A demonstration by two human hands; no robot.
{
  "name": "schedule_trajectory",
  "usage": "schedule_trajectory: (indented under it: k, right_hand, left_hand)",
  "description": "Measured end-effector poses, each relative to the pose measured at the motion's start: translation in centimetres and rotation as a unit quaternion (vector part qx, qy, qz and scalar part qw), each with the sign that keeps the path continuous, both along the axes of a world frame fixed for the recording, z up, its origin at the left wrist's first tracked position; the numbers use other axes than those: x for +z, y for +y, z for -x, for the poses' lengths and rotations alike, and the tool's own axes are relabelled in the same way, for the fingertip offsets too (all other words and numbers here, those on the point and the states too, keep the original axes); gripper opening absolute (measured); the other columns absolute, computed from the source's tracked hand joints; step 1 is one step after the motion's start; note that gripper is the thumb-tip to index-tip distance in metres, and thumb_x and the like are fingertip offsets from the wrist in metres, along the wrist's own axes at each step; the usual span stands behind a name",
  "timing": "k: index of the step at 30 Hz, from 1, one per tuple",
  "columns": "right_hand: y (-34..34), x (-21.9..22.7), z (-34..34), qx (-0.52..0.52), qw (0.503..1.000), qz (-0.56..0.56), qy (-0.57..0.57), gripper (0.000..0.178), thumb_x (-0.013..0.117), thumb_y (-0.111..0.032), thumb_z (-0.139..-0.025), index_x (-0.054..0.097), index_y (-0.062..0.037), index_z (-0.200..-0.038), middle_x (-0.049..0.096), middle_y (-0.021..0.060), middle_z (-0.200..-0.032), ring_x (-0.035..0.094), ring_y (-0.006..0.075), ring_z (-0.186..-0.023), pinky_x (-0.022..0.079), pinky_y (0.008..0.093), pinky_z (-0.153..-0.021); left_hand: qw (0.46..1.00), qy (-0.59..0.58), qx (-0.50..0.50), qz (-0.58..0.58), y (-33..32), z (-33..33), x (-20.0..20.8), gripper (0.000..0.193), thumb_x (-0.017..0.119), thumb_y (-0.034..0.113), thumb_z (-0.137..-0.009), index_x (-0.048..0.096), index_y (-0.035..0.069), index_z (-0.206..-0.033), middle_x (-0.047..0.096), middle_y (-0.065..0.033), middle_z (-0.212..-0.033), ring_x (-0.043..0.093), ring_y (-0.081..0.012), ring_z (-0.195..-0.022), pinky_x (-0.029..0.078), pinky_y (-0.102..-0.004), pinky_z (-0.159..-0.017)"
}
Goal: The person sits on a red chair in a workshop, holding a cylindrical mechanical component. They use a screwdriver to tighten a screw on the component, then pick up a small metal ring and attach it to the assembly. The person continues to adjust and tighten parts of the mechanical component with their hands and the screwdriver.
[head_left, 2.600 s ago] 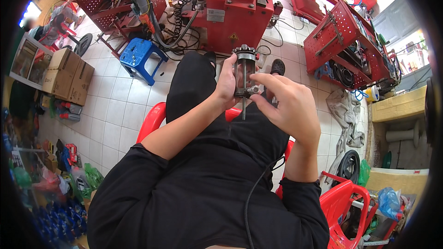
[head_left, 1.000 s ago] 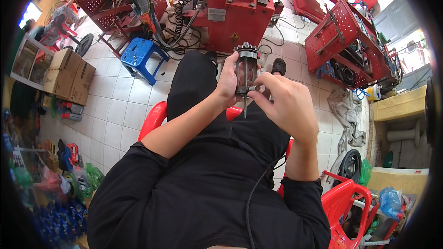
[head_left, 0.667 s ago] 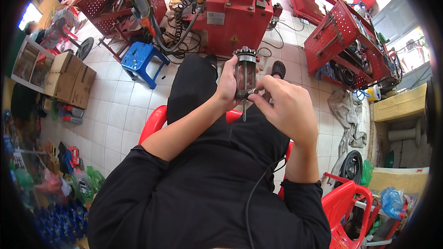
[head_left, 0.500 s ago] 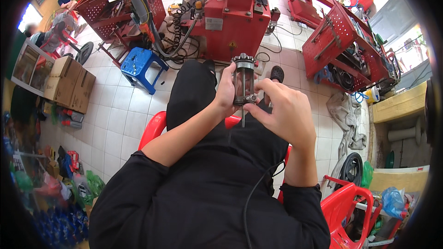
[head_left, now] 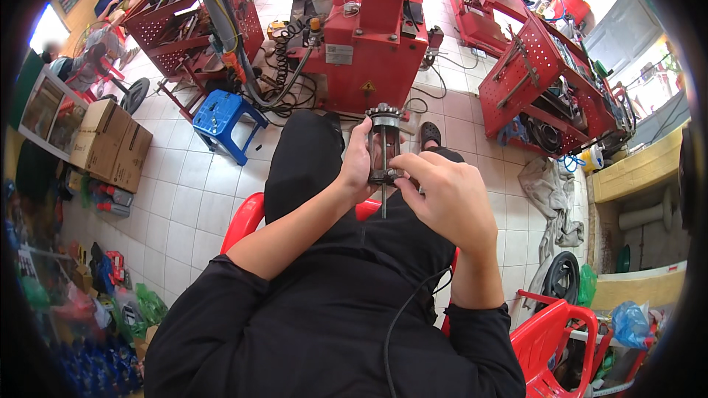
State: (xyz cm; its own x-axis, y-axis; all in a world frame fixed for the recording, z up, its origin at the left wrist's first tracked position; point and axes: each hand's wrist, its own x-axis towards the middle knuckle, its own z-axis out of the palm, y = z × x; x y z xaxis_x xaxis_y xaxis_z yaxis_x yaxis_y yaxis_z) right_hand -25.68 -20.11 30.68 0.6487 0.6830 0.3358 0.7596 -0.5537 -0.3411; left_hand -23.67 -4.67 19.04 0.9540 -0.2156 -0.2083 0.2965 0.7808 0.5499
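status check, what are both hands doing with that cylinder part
Left hand grips the clear cylinder part upright by its side. Right hand pinches its lower metal end, thin rod pointing down. Nothing in the way.

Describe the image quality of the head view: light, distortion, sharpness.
Head view: even daylight, blown out at the window upper left; strong fisheye bend with a black rim; the tiles curve toward the edges. The centre is sharp: the left hand and right hand on the cylinder part read clearly. The clutter at lower left is soft and dim.
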Motion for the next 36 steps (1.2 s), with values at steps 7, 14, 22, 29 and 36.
schedule_trajectory:
  k: [7,14,22,29,36]
  right_hand:
    - [0.2,0.7,0.2,-0.018,1.000,0.017,0.009,0.019,0.068,-0.022,-0.081,0.058,-0.0061,-0.085,0.062,0.0086,-0.072,0.063,0.0274,-0.061,0.047,0.0362,-0.053]
    - [0.1,-0.2,-0.2,-0.029,0.999,0.032,-0.007,0.018,0.069,-0.022,-0.080,0.060,-0.0072,-0.087,0.063,0.0078,-0.073,0.062,0.0272,-0.060,0.047,0.0364,-0.053]
    - [0.1,-0.2,0.1,-0.003,1.000,-0.028,-0.011,0.021,0.068,-0.025,-0.082,0.058,-0.0059,-0.082,0.062,0.0087,-0.070,0.061,0.0280,-0.059,0.047,0.0367,-0.053]
    - [0.2,0.7,0.2,-0.028,0.999,0.035,0.010,0.016,0.066,-0.021,-0.083,0.059,-0.0062,-0.084,0.062,0.0086,-0.073,0.062,0.0284,-0.062,0.047,0.0375,-0.054]
    - [0.2,-0.4,0.0,-0.019,1.000,0.015,-0.009,0.024,0.070,-0.026,-0.080,0.057,-0.0060,-0.084,0.062,0.0084,-0.071,0.062,0.0283,-0.060,0.047,0.0368,-0.053]
  left_hand:
    - [1.000,0.008,0.013,-0.009,-0.1,0.2,0.5,0.062,0.028,0.058,-0.095,0.058,0.004,-0.106,0.063,-0.0077,-0.092,0.063,-0.0202,-0.085,0.051,-0.0355,-0.076]
    - [0.999,0.012,0.019,-0.048,-0.1,0.2,1.1,0.065,0.027,0.060,-0.095,0.057,0.004,-0.108,0.062,-0.0082,-0.094,0.062,-0.0201,-0.084,0.051,-0.0359,-0.077]
    - [0.999,0.001,0.023,-0.044,0.0,0.0,1.0,0.066,0.027,0.060,-0.094,0.056,0.003,-0.108,0.063,-0.0084,-0.090,0.062,-0.0196,-0.082,0.052,-0.0372,-0.075]
    - [1.000,0.008,0.014,-0.026,-0.2,0.5,1.4,0.066,0.026,0.060,-0.095,0.057,0.003,-0.106,0.063,-0.0081,-0.090,0.062,-0.0190,-0.083,0.051,-0.0356,-0.075]
    - [0.999,0.000,0.019,-0.049,-0.1,0.0,0.7,0.066,0.025,0.060,-0.095,0.056,0.003,-0.108,0.062,-0.0089,-0.093,0.062,-0.0197,-0.086,0.053,-0.0376,-0.072]
